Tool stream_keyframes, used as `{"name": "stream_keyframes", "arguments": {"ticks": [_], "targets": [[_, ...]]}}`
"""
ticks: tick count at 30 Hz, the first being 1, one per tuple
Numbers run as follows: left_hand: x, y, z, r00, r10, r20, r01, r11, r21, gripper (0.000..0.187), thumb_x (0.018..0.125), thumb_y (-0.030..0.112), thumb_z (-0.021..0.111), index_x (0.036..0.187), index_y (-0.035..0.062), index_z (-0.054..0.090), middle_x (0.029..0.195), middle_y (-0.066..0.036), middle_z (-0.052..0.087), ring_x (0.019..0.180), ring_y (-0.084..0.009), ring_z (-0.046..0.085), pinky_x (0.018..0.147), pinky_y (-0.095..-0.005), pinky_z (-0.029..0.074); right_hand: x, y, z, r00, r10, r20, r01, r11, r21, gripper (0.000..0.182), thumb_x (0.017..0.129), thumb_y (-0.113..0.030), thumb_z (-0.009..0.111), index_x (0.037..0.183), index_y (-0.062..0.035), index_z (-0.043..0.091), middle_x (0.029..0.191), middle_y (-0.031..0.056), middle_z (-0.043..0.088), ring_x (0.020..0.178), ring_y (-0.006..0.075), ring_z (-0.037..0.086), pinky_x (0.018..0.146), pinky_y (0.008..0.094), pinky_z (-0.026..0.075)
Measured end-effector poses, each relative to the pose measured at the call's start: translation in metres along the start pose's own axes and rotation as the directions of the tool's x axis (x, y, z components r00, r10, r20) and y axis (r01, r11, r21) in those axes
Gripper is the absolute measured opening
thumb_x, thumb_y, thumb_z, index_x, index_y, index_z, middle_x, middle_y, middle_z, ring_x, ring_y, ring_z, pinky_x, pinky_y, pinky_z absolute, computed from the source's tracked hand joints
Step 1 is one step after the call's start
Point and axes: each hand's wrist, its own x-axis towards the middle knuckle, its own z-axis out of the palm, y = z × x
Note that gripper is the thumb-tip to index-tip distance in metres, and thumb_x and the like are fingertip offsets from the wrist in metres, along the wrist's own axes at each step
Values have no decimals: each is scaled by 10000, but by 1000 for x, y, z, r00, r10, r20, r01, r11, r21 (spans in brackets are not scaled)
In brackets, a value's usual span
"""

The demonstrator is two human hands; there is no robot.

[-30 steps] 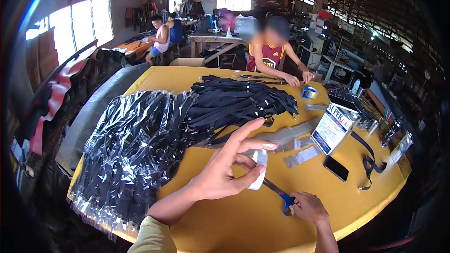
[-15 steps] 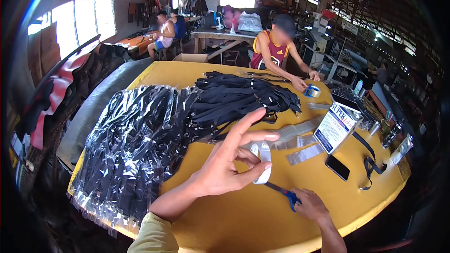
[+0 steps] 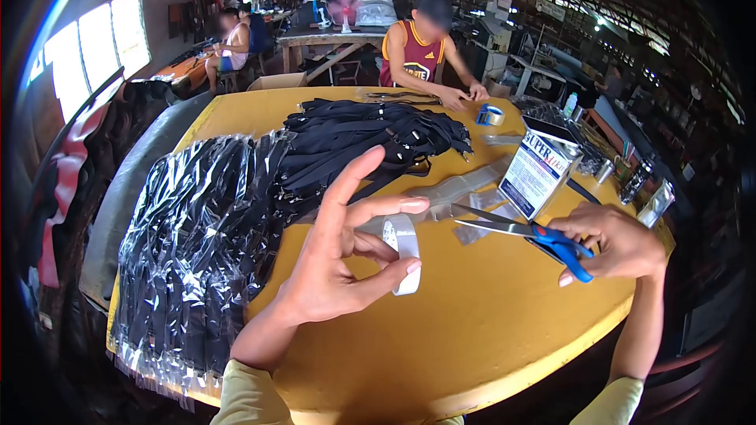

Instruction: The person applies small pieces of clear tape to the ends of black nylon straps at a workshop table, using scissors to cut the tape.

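A small roll of clear tape [image 3: 405, 256] is held by my left hand [image 3: 335, 256], thumb and fingers closed on it while the index finger points up. My right hand [image 3: 618, 244] grips a pair of scissors [image 3: 551, 242] by its blue handles. The scissor blades are parted and point left, toward the tape roll but apart from it. Behind them, strips of clear plastic [image 3: 472, 181] lie on the yellow table [image 3: 472, 330]. Black straps in clear plastic sleeves [image 3: 197, 244] cover the table's left side, and loose black straps [image 3: 362, 138] are heaped beyond.
A tin labelled SUPER [image 3: 538, 169] stands at the right. Farther back, a blue tape dispenser [image 3: 489, 116] sits near a co-worker [image 3: 421, 51] in a maroon jersey. Bottles and small containers [image 3: 630, 177] line the right edge. Other people sit in the left background.
My right hand has lifted the scissors off the table, moving up and right, and the blades have opened. My left hand has shifted slightly left with the tape. The view has turned right.
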Motion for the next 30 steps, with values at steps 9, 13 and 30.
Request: {"name": "stream_keyframes", "arguments": {"ticks": [9, 13, 30], "targets": [[-1, -2, 1, 1000, -29, 4, 29, 995, -95, 1079, 728, -195, 684, 1545, 62, 28, 1248, -284, 581, 1184, -294, 604, 716, -257, 610, 15, -25, -4, 991, -136, 14, 136, 977, -166, 508, 685, -226, 855, 1147, -78, 707, 861, 83, 675, 819, 237, 595, 814, 346, 442], [-1, -1, 2, 1000, -21, 0, 21, 996, -83, 1081, 728, -198, 680, 1546, 62, 24, 1254, -285, 578, 1188, -295, 603, 709, -250, 605, 18, -29, -3, 988, -151, 22, 152, 971, -182, 503, 685, -217, 851, 1141, -64, 705, 837, 76, 677, 806, 231, 598, 773, 351, 449], [-1, 2, 3, 1000, -22, 3, 22, 996, -82, 1096, 714, -206, 687, 1546, 61, 26, 1256, -283, 580, 1152, -283, 625, 682, -241, 598, 26, -28, 1, 958, -286, -35, 273, 940, -207, 517, 663, -133, 821, 1156, -32, 703, 845, 100, 709, 733, 226, 594, 695, 340, 483]]}}
